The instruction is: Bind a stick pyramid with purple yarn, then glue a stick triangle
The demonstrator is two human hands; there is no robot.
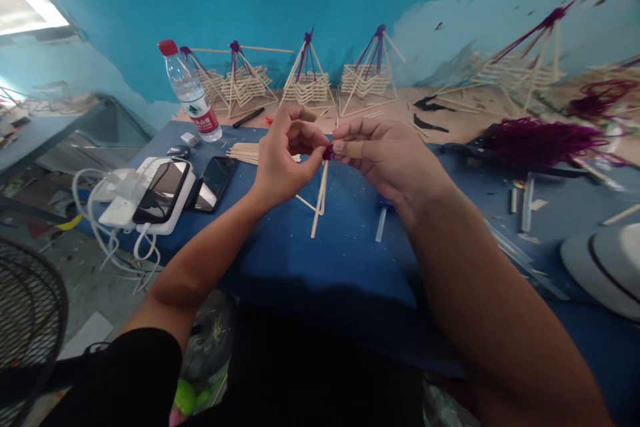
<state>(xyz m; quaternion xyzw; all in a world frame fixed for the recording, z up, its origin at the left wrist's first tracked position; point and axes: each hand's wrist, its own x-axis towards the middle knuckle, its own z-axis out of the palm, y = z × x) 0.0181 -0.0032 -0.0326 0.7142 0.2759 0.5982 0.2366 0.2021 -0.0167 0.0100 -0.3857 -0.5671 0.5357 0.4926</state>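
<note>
Purple yarn [328,152] is wound around the top ends of a few thin wooden sticks [320,203], whose lower ends splay out toward the blue table. My left hand [285,160] pinches the yarn-wrapped top between thumb and fingers from the left. From the right, my right hand [395,157] pinches the same purple yarn, its other fingers loosely curled. Tan tape [355,149] covers part of a finger on that hand. Behind my left hand lies a bundle of wooden sticks [243,152]. The exact hold on the yarn is partly hidden by the fingertips.
Several stick frames [307,77] with purple-wrapped tops stand along the wall. A water bottle [195,97], phones [215,183], and a power strip [167,197] with white cables are at left. A purple yarn heap [545,140] and clear glue sticks [527,203] lie right.
</note>
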